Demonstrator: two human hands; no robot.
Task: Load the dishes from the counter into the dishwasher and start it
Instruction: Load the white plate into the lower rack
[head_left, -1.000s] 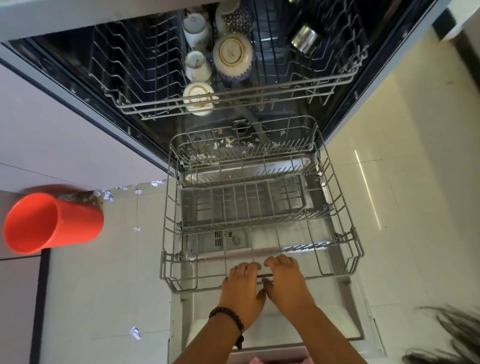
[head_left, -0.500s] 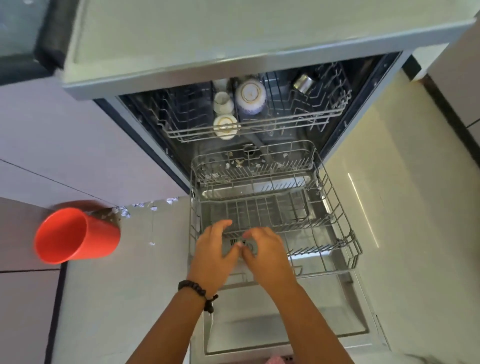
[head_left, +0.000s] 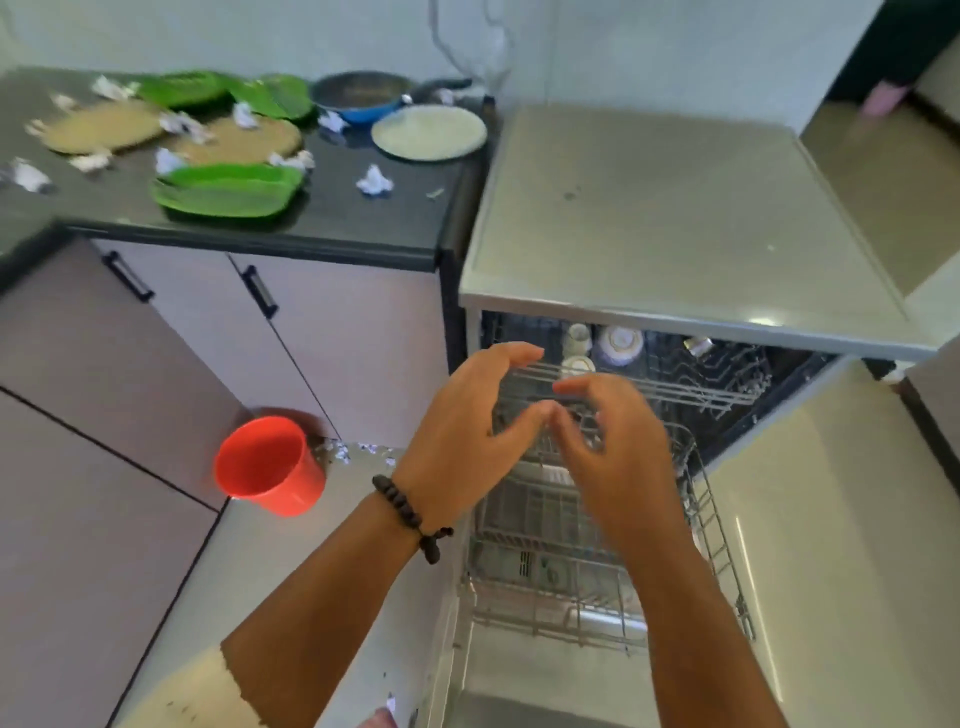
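Now both hands hover empty above the dishwasher's (head_left: 675, 208) pulled-out lower rack (head_left: 597, 597), the left hand (head_left: 467, 431) and right hand (head_left: 618, 447) with fingers loosely curved, thumbs nearly touching. Left of the dishwasher, green plates (head_left: 226, 189), a white plate (head_left: 428, 132) and a blue pan (head_left: 363, 98) lie on the counter (head_left: 363, 218).

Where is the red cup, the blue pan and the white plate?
red cup (head_left: 283, 480), head view, on its outer side wall.
blue pan (head_left: 363, 111), head view, on its blue front wall.
white plate (head_left: 429, 132), head view, on its flat middle.
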